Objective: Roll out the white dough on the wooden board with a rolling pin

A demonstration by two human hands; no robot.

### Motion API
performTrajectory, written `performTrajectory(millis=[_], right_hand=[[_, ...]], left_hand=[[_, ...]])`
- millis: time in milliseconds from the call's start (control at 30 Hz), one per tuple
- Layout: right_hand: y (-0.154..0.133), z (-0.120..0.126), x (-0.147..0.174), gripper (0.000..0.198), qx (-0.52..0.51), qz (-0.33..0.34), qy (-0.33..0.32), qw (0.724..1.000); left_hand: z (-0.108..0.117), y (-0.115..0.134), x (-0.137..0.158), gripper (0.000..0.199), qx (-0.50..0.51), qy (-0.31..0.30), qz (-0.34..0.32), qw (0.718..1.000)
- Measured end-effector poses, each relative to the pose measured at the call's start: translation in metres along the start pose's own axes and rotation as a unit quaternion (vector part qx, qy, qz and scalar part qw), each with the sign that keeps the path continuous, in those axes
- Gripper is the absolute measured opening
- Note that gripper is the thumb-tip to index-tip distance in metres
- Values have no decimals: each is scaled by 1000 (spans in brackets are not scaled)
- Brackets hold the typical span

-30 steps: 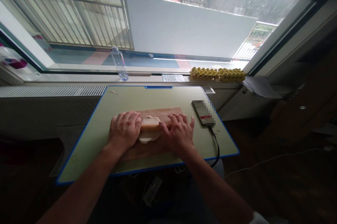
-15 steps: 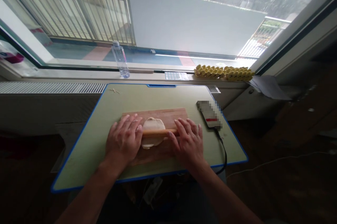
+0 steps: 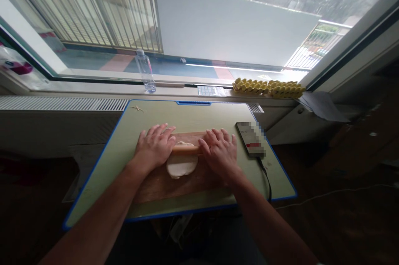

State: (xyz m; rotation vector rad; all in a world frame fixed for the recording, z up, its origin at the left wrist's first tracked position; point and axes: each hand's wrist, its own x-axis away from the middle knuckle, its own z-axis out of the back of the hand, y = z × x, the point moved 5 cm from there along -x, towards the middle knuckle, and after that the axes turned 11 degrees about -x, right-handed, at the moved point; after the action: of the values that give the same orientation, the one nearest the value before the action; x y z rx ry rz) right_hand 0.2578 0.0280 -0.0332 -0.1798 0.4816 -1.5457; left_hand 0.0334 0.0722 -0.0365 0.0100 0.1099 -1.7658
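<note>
Stretched forward and palm-down, the left hand and right hand are laid, fingers loosely spread, over a wooden rolling pin set across pale, flat, rounded dough on a wooden board.

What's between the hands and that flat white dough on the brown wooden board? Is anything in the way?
Only the light-brown wooden rolling pin: it lies across the flat white dough, with the left hand over one end and the right hand over the other. Nothing else visible stands between hands and dough.
</note>
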Motion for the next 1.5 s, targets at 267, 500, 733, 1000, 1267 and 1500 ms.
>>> performTrajectory(millis=[267, 500, 733, 1000, 1267, 1500], right_hand=[[-4, 7, 27, 55, -1, 3, 2, 1000], [1, 5, 80, 63, 5, 32, 26, 999], [0, 1, 78, 65, 10, 15, 31, 999], [-3, 4, 47, 62, -5, 12, 26, 1000], [-4, 4, 26, 63, -18, 3, 3, 1000], [-6, 6, 15, 60, -24, 13, -4, 1000]], left_hand=[[7, 8, 40, 60, 11, 52, 5, 999], [7, 16, 88, 58, 40, 82, -9, 996], [5, 12, 81, 60, 51, 63, -12, 997], [8, 8, 44, 61, 19, 36, -23, 999], [-1, 2, 13, 62, 16, 26, -30, 999], [-6, -1, -2, 63, 17, 15, -47, 999]])
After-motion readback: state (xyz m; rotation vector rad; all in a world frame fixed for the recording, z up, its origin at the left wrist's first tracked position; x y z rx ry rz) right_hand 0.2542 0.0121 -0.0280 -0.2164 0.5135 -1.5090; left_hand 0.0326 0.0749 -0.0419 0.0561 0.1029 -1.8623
